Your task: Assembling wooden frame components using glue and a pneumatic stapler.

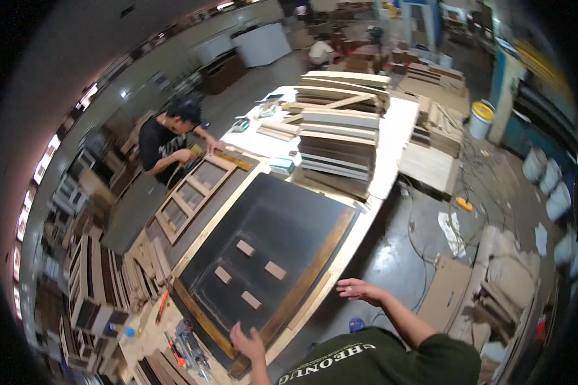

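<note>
My left hand (pixel 248 341) is held over the near edge of a black panel (pixel 289 218), empty, its fingers apart. Beyond the panel's right side hovers my right hand (pixel 359 290), also empty with fingers stretched out. Several small wooden blocks lie spread on the panel: a far one (pixel 245 248), a left one (pixel 223 275), a right one (pixel 275 270) and a near one (pixel 251 299), closest to my left hand. One wooden strip (pixel 311 282) runs along the panel's right side, another (pixel 202 321) along its near left side.
A co-worker (pixel 167 138) bends over a wooden frame (pixel 192 199) at the left. Tall stacks of boards (pixel 337 147) stand at the table's far end. Pliers and other hand tools (pixel 186 343) lie near left. Cables (pixel 424 256) trail over the floor at right, near a white bucket (pixel 480 125).
</note>
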A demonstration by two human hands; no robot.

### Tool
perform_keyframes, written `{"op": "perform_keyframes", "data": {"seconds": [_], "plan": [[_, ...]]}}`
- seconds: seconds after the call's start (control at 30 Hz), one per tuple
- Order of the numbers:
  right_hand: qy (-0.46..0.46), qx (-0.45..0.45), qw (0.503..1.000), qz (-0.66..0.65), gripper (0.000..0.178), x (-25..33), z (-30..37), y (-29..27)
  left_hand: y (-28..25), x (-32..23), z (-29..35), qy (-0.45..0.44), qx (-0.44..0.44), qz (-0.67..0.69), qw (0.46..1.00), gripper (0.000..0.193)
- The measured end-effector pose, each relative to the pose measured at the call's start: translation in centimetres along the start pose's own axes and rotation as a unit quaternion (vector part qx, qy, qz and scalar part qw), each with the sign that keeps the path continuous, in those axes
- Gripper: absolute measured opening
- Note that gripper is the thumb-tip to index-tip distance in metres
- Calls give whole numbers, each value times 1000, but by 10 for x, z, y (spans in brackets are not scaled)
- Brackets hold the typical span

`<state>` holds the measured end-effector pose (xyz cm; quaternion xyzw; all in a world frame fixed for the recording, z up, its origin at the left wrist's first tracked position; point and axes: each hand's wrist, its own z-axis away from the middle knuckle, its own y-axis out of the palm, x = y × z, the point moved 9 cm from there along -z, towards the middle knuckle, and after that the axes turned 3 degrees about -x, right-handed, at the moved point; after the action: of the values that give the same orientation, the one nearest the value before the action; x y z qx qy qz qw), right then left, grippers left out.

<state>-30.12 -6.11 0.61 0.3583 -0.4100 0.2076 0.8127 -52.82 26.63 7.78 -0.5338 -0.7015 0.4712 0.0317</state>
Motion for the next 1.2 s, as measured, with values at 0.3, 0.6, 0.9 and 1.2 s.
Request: {"op": "perform_keyframes", "data": {"seconds": [0.3,0.6,0.9,1.2], "plan": [[-93,-183,969,-138,66,-22,14,-107,33,-50,-66,-25,124,-74,989,46],[-89,-1,983,-160,57,6,-86,-19,-126,137,11,-220,-73,-194,953,47],[-81,168,980,-64,59,45,-154,246,-267,374,78,-449,-56,-255,855,105],[31,238,970,43,56,-30,-135,373,-263,391,77,-535,143,-215,804,118]]}}
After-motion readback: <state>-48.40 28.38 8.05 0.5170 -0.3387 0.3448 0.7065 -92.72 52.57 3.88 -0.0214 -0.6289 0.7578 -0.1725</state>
